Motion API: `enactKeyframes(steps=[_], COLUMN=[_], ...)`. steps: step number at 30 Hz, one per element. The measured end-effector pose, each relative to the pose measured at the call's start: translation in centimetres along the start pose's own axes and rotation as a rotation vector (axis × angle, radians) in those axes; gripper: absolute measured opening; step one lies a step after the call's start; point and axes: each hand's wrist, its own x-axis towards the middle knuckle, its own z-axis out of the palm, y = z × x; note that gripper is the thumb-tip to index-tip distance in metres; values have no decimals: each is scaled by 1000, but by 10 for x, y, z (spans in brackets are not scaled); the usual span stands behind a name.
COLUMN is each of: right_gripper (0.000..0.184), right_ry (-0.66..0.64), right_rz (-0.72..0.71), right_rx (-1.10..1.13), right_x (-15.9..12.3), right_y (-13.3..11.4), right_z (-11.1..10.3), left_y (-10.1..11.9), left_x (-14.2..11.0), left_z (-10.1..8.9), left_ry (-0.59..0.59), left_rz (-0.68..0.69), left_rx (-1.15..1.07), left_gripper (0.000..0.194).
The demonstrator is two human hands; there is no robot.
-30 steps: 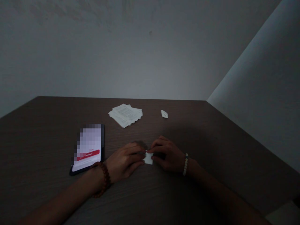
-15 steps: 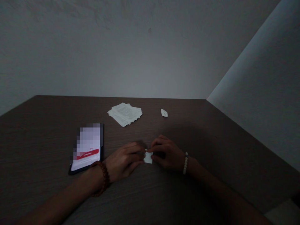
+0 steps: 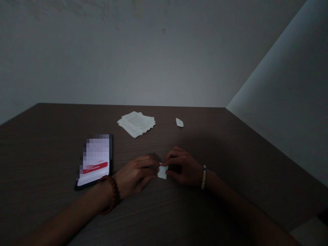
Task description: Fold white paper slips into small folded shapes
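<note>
A small white piece of paper (image 3: 162, 172) lies on the dark table between my two hands. My left hand (image 3: 137, 173), with a brown bead bracelet at its wrist, closes its fingertips on the paper's left edge. From the other side my right hand (image 3: 182, 166) pinches the paper's right edge between thumb and fingers; a pale bead bracelet circles that wrist. The fingers cover the paper's side edges, and any fold in it is too dim to make out.
Beyond my left hand lies a stack of printed paper sheets (image 3: 136, 124). A small folded white paper (image 3: 179, 122) sits to its right. A phone with a lit screen (image 3: 94, 160) lies left of my left hand. Walls border the brown table (image 3: 210, 136) behind and at right.
Almost nothing differs. Both hands keep their hold on the small paper, with only a slight shift of the fingers and of the camera.
</note>
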Motion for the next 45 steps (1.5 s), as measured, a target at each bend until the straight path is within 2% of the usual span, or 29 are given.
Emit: enactKeyframes(steps=[5,12,16,24,34,40,45], right_gripper=[21,15,11,11,8,16,18], right_ry=[-9,19,9,8,28,30,22], right_rz=[-27,-82,-106,-111,-106,-62,-68], right_rx=[-27,-68,-88,-66,17,-25,-32], right_x=[-1,-2,-2,-3,-3,-3,-2], right_y=[-2,-6,-7,-3,-2,0,-1], right_z=[-3,-1,-2,1,6,5,4], left_y=[0,0,-2,1,-1,-1,-2], left_x=[0,0,-1,1,0,-1,-4], left_z=[-1,0,2,0,0,2,4], left_ry=[17,64,82,56,50,79,40], left_rz=[-15,-96,-89,-128,-81,-59,-83], left_rx=[31,94,109,89,85,94,104], left_gripper=[25,21,20,18,17,16,21])
